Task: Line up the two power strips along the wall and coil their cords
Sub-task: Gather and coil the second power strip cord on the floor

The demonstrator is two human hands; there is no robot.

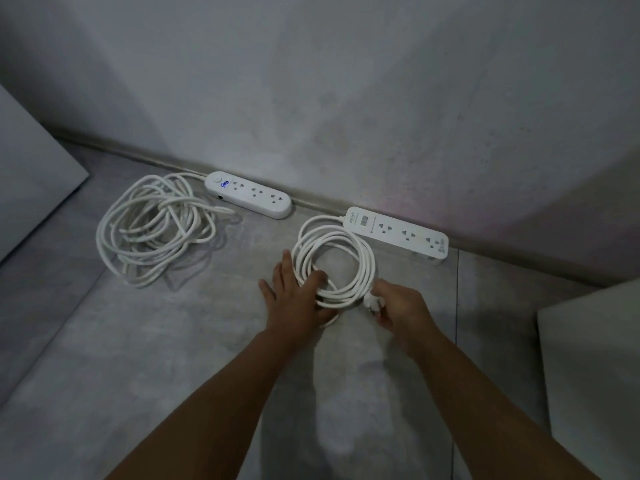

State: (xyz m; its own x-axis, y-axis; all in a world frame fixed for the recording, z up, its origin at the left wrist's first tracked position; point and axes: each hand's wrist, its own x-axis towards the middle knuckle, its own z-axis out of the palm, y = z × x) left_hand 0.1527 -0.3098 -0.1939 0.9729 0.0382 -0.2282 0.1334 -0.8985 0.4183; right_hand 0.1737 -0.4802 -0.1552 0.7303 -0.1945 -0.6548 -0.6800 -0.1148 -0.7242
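Observation:
Two white power strips lie along the wall's base: a rounded strip (248,194) on the left and a rectangular strip (398,234) on the right. The left strip's cord (152,230) lies in a loose, tangled heap on the floor. The right strip's cord (334,261) forms a neat round coil in front of its strip. My left hand (294,292) rests on the coil's near left side with straight fingers, the thumb over the loops. My right hand (401,306) pinches the cord's plug (373,304) at the coil's right edge.
The floor (173,341) is grey tile, with a seam running down at the right. A pale panel (31,188) leans at the far left. A white box or cabinet corner (595,368) stands at the near right. The grey wall (346,98) fills the back.

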